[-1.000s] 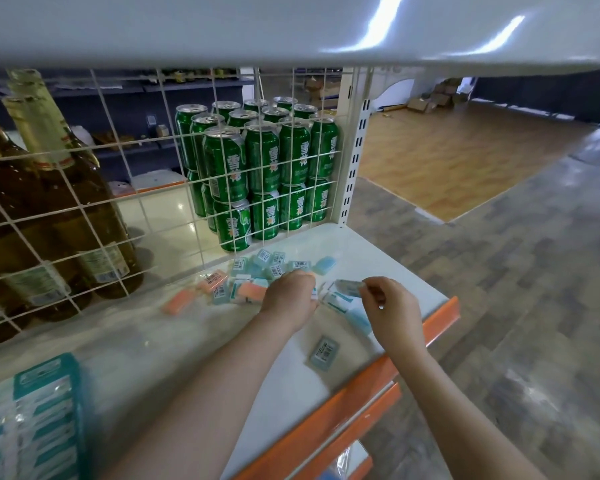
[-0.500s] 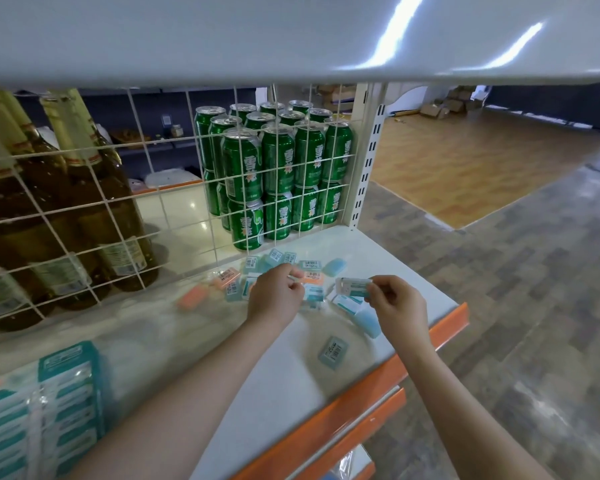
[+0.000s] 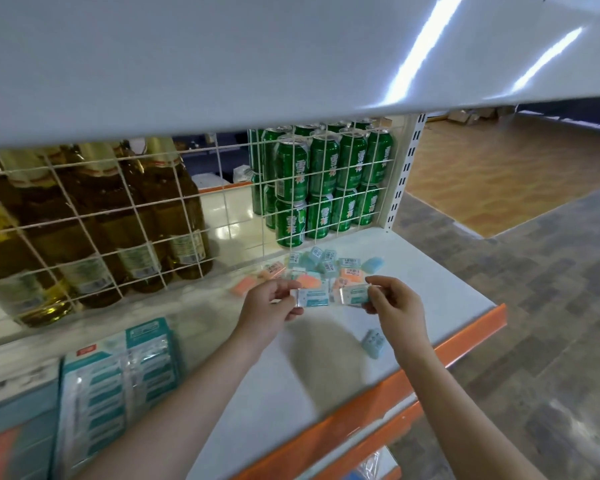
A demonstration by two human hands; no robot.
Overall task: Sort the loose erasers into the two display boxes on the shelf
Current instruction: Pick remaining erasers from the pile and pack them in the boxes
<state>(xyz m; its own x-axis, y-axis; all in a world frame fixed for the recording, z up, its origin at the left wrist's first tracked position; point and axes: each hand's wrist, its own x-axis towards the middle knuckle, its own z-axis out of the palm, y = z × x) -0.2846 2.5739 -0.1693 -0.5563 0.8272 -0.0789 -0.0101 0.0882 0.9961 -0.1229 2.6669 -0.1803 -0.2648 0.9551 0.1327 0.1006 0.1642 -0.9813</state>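
On the white shelf (image 3: 291, 393) with an orange front edge, loose erasers (image 3: 326, 268) lie in a small heap near the wire grid at the back. They are small flat blocks in clear wrappers, some pale blue and some orange, most bearing a white barcode label. One orange eraser (image 3: 244, 285) lies at the left edge of the heap; one blue eraser (image 3: 373, 342) lies apart from the heap, nearer the shelf's front edge and below the right hand.

Left hand (image 3: 269, 311): fingers pinched on a wrapped blue eraser (image 3: 311, 298) with a printed white-and-teal label, held just above the shelf and in front of the heap. Right hand (image 3: 394, 306): fingers pinched on a second wrapped pale-blue eraser (image 3: 354, 294). The two held erasers sit side by side between the hands, their inner ends close together or overlapping; whether they touch cannot be told.

At the lower left of the shelf stands a teal display box (image 3: 118, 382) filled with rows of teal-labelled packs. A second display box (image 3: 14, 427), blue and orange on its visible face, stands just beside it at the left edge of the view. Both boxes are well apart from the heap, to the left of the left forearm.

Behind the grid stand green cans (image 3: 323, 188) stacked in two tiers and, further left, amber glass bottles (image 3: 118, 220).
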